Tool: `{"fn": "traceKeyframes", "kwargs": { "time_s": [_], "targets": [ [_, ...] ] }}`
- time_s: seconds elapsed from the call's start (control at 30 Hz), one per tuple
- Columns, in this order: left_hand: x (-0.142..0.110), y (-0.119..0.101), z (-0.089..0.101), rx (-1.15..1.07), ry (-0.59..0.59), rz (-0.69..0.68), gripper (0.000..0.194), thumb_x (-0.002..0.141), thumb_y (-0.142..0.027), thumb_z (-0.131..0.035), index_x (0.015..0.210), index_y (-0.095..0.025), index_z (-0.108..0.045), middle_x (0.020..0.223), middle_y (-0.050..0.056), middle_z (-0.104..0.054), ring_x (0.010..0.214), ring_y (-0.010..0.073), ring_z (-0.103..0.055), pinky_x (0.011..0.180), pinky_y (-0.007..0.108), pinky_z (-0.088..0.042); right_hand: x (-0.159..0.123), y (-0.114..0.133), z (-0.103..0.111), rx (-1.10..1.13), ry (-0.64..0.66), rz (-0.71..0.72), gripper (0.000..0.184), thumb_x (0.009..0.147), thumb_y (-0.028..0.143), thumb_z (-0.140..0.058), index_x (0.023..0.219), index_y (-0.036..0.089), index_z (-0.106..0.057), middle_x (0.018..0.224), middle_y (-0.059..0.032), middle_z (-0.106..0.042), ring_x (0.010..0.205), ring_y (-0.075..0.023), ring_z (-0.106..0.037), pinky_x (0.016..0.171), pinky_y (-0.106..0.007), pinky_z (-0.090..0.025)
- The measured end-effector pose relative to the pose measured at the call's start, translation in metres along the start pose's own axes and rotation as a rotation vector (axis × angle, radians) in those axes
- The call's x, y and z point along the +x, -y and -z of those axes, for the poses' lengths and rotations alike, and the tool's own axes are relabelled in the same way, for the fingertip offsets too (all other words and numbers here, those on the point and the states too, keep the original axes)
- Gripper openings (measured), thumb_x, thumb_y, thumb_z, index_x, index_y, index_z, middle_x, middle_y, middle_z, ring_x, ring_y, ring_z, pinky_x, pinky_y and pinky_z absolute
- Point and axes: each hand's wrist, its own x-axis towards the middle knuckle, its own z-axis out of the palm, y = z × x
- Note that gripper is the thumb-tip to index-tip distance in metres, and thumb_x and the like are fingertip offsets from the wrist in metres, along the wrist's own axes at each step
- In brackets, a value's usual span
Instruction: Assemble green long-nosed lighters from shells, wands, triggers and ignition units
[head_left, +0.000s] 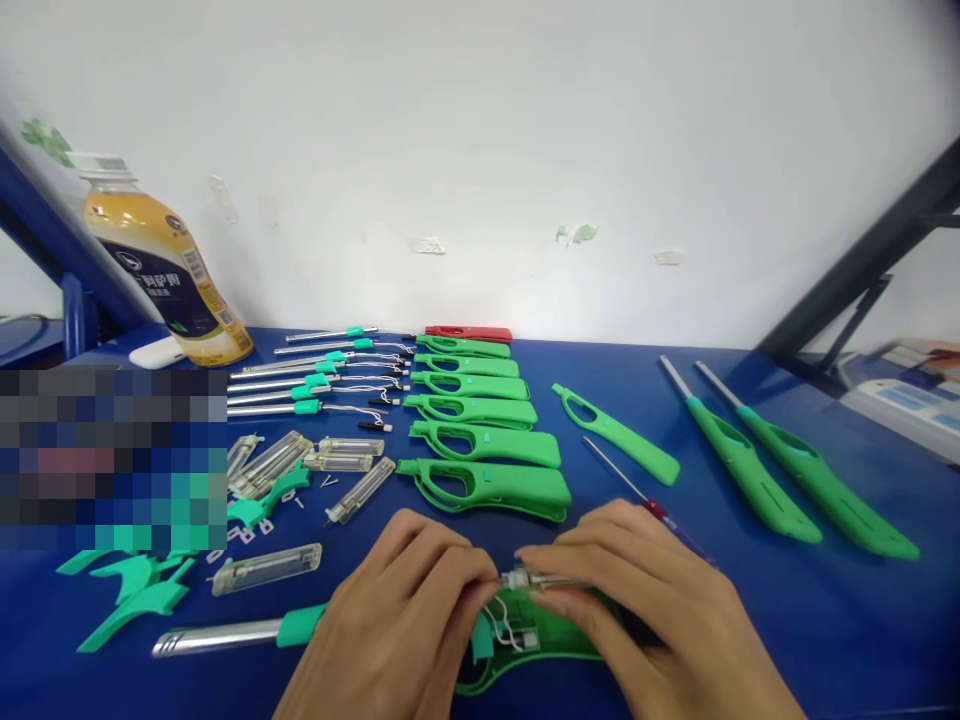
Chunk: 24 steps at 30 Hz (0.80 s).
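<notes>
My right hand (652, 600) is closed around a clear fuel tank (536, 580), its valve end pointing left. The fingers of my left hand (409, 610) are pinched together at that valve end; what they grip is hidden. Below both hands lies an open green lighter shell (555, 640), hollow side up. Inside it are white wires (504, 625), a teal trigger piece (482, 640) and a small igniter (527, 641). A metal lighter tube (217, 637) with a teal collar (298, 625) extends left from under my left hand.
Green lighter shells (487, 487) form a column behind my hands, with metal tubes (270, 408) beside them. Clear tanks (266, 570) and teal triggers (142, 590) lie left. A screwdriver (652, 508), a loose shell half (630, 445) and two lighters (757, 475) are right. A bottle (161, 270) stands back left.
</notes>
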Motion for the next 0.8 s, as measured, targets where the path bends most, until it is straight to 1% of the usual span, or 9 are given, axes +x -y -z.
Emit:
{"fn": "traceKeyframes", "kwargs": {
  "time_s": [0.1, 0.2, 0.33, 0.47, 0.53, 0.6, 0.67, 0.73, 0.8],
  "targets": [
    [0.000, -0.001, 0.000, -0.002, -0.007, -0.005, 0.024, 0.111, -0.002, -0.053, 0.116, -0.023, -0.061, 0.102, -0.002, -0.072, 0.092, 0.0164, -0.061, 0.081, 0.027, -0.056, 0.001, 0.000, 0.002, -0.005, -0.007, 0.030, 0.016, 0.109, 0.025, -0.073, 0.122, 0.034, -0.078, 0.104, 0.0075, -0.083, 0.091, -0.0120, -0.075, 0.081, -0.023, -0.062],
    [-0.001, -0.003, 0.001, 0.020, -0.019, -0.027, 0.022, 0.111, -0.002, -0.053, 0.114, -0.023, -0.061, 0.101, -0.001, -0.072, 0.092, 0.0170, -0.061, 0.080, 0.028, -0.056, 0.002, 0.000, 0.004, 0.001, -0.033, 0.061, 0.012, 0.112, 0.031, -0.069, 0.115, 0.031, -0.080, 0.100, 0.0062, -0.082, 0.087, -0.0117, -0.075, 0.076, -0.022, -0.062],
    [0.000, -0.005, 0.002, 0.055, -0.026, -0.065, 0.020, 0.111, -0.002, -0.053, 0.112, -0.020, -0.061, 0.101, -0.001, -0.074, 0.092, 0.0172, -0.060, 0.082, 0.030, -0.056, 0.004, 0.001, 0.004, 0.008, -0.009, 0.064, 0.010, 0.112, 0.034, -0.070, 0.117, 0.034, -0.078, 0.103, 0.0084, -0.082, 0.089, -0.0111, -0.075, 0.076, -0.021, -0.062],
    [0.004, -0.006, 0.003, 0.053, -0.050, -0.079, 0.021, 0.112, -0.004, -0.051, 0.109, -0.021, -0.062, 0.098, -0.002, -0.075, 0.087, 0.0162, -0.061, 0.080, 0.029, -0.057, 0.005, 0.005, 0.001, -0.006, -0.065, 0.063, 0.010, 0.114, 0.034, -0.066, 0.114, 0.033, -0.077, 0.094, 0.0109, -0.081, 0.083, -0.0088, -0.074, 0.077, -0.018, -0.059],
    [0.005, -0.007, 0.004, 0.049, -0.063, -0.080, 0.022, 0.113, -0.004, -0.050, 0.110, -0.021, -0.063, 0.099, -0.003, -0.075, 0.087, 0.0152, -0.063, 0.082, 0.028, -0.057, 0.004, 0.006, 0.000, -0.027, -0.057, 0.034, 0.010, 0.114, 0.034, -0.066, 0.112, 0.034, -0.076, 0.095, 0.0102, -0.080, 0.086, -0.0094, -0.074, 0.080, -0.019, -0.059],
    [0.004, -0.007, 0.006, 0.065, -0.066, -0.056, 0.018, 0.114, -0.009, -0.052, 0.118, -0.021, -0.065, 0.104, -0.001, -0.076, 0.094, 0.0151, -0.066, 0.088, 0.027, -0.058, 0.001, 0.005, -0.001, -0.073, -0.037, 0.001, 0.010, 0.113, 0.035, -0.066, 0.113, 0.034, -0.076, 0.105, 0.0071, -0.079, 0.094, -0.0110, -0.075, 0.085, -0.020, -0.061],
    [0.000, -0.007, 0.008, 0.112, -0.091, -0.049, 0.016, 0.115, -0.019, -0.057, 0.129, -0.021, -0.066, 0.111, 0.001, -0.075, 0.102, 0.0165, -0.068, 0.095, 0.028, -0.058, -0.001, 0.002, -0.001, -0.127, -0.039, -0.017, 0.015, 0.114, 0.038, -0.062, 0.116, 0.035, -0.077, 0.111, 0.0040, -0.077, 0.097, -0.0122, -0.076, 0.085, -0.022, -0.062],
    [-0.007, -0.007, 0.009, 0.195, -0.098, -0.067, 0.024, 0.116, -0.033, -0.060, 0.137, -0.022, -0.066, 0.117, 0.004, -0.075, 0.108, 0.0193, -0.069, 0.097, 0.032, -0.060, -0.003, -0.001, -0.002, -0.153, -0.059, -0.007, 0.023, 0.118, 0.042, -0.055, 0.120, 0.036, -0.077, 0.106, 0.0036, -0.076, 0.090, -0.0121, -0.076, 0.080, -0.024, -0.062],
    [-0.013, -0.006, 0.010, 0.262, -0.073, -0.105, 0.033, 0.115, -0.046, -0.061, 0.138, -0.023, -0.066, 0.119, 0.005, -0.075, 0.107, 0.0218, -0.071, 0.094, 0.035, -0.062, -0.004, -0.003, -0.002, -0.148, -0.061, 0.002, 0.028, 0.119, 0.047, -0.050, 0.122, 0.036, -0.076, 0.099, 0.0054, -0.077, 0.084, -0.0120, -0.076, 0.078, -0.025, -0.062]
  ]
}}
